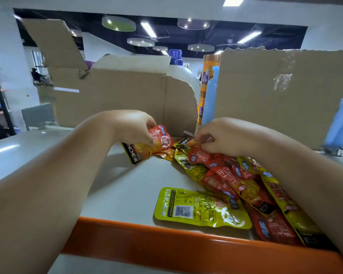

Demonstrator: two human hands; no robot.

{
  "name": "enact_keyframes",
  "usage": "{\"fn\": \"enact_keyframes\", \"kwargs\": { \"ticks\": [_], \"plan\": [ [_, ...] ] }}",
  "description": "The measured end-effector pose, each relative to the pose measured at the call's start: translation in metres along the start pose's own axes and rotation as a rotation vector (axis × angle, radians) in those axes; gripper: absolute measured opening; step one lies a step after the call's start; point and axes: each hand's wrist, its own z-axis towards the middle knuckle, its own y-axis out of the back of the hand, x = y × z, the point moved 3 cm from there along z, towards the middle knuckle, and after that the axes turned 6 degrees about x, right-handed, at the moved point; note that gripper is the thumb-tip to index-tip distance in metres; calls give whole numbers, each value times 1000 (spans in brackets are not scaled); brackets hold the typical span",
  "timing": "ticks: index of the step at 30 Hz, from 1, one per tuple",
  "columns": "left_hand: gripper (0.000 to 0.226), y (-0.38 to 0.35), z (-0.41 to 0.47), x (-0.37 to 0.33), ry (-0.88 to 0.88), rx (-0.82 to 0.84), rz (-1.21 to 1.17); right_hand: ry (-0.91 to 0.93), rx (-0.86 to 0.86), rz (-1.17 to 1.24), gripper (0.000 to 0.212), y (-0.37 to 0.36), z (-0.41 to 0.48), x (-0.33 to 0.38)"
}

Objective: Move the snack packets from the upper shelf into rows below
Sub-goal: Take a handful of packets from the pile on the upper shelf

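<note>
Pale grey shelf (127,184) with an orange front rim (166,240) fills my view, and a shop floor with strip lights lies behind it. At far left on the shelf stands an open cardboard box (117,95) with its flaps up.

My left grip (135,129) reaches in front of that box. Its fingers and thumb are curled round a red-orange packet (161,140), glossy foil with white print and a round badge. Beneath it lies a black-edged packet (134,155) with an orange picture panel, flat on the shelf.

Between the two boxes I see a white jug (183,74) with a blue cap, an orange tube (208,76) and a pale blue bottle (209,99).

My right grip (226,137) comes down on the far end of the heap (236,180). Its fingertips are curled and pinch a dark-topped packet (187,142). The heap is a loose pile of red and yellow foil packets, overlapping and crumpled, and it runs from that grip toward the rim on the shelf's right half. Just left of it a yellow packet (200,207) lies back-up, barcode showing, near the rim.

Behind the heap a torn cardboard panel (281,95) stands upright.
</note>
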Motion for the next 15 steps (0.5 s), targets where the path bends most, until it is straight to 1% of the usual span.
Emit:
{"fn": "enact_keyframes", "kwargs": {
  "ticks": [3, 5, 6, 9, 10, 13, 14, 15],
  "plan": [
    [56, -3, 1, 4, 46, 80, 53, 35, -36, 108, 19, 5, -5, -1],
    [64, -6, 0, 3, 55, 128, 83, 57, -42, 165, 8, 5, -6, -4],
    [64, -6, -1, 1, 53, 136, 103, 56, -36, 175, 10, 4, -6, -5],
    [67, -8, -1, -6, 58, 136, 146, 28, 17, 156, 32, -1, -4, -9],
    [67, -9, 0, -8, 62, 133, 148, 27, 25, 152, 34, -3, -3, -8],
    [60, -9, 2, -7, 72, 129, 116, 79, 53, 162, 24, 0, -5, -1],
    [58, -9, 2, -6, 73, 129, 107, 102, 76, 157, 24, 3, -7, 0],
    [57, -9, 2, -6, 74, 127, 100, 124, 97, 155, 30, 5, -9, 1]
  ]
}}
